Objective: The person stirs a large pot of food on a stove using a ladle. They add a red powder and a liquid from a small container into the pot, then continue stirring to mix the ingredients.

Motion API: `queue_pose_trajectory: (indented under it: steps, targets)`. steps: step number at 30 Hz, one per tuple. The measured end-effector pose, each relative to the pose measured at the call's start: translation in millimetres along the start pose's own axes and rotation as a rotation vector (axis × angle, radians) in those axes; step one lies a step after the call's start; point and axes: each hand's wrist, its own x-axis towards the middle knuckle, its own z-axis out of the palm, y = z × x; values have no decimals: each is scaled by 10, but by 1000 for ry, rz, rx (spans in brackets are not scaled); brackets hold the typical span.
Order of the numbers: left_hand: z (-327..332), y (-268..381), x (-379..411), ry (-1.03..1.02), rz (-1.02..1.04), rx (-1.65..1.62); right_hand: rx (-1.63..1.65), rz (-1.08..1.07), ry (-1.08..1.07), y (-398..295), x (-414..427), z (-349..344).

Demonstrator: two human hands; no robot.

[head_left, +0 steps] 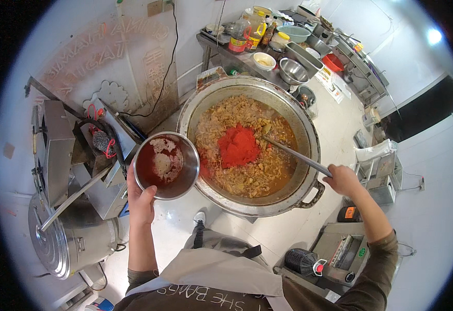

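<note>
My left hand (pixel 142 200) grips the rim of a stainless steel bowl (pixel 189 167) at the left edge of a big round cooking pot (pixel 246 212). Reddish residue and pale powder lie in the bowl. Around the handle of a long metal ladle (pixel 302 156) my right hand (pixel 342 179) is closed, over the pot's right rim. The ladle's head rests in a chunky brown stew (pixel 226 112) with oily liquid at its right side. A mound of bright red paste or powder (pixel 239 147) sits on the middle of the stew.
Behind the pot, a metal table (pixel 226 58) carries sauce bottles (pixel 239 37), a white bowl (pixel 264 61) and a steel bowl (pixel 294 71). Metal equipment (pixel 57 151) and a lidded steel drum (pixel 90 237) stand at left. A large dark bottle (pixel 300 261) is at lower right.
</note>
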Motion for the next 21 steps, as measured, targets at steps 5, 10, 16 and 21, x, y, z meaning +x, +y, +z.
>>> queue_pose_trajectory:
  steps: [5, 10, 16, 21]
  targets:
    - [-36, 33, 163, -41, 41, 24, -220, 135, 48, -301, -609, -135]
    - [-87, 17, 297, -89, -15, 74, -65, 282, 110, -389, -824, -92]
    - [116, -103, 400, -151, -5, 36, 1153, 656, 16, -278, -320, 414]
    - [240, -54, 276, -111, 0, 10, 789, 376, 254, 152, 200, 1404]
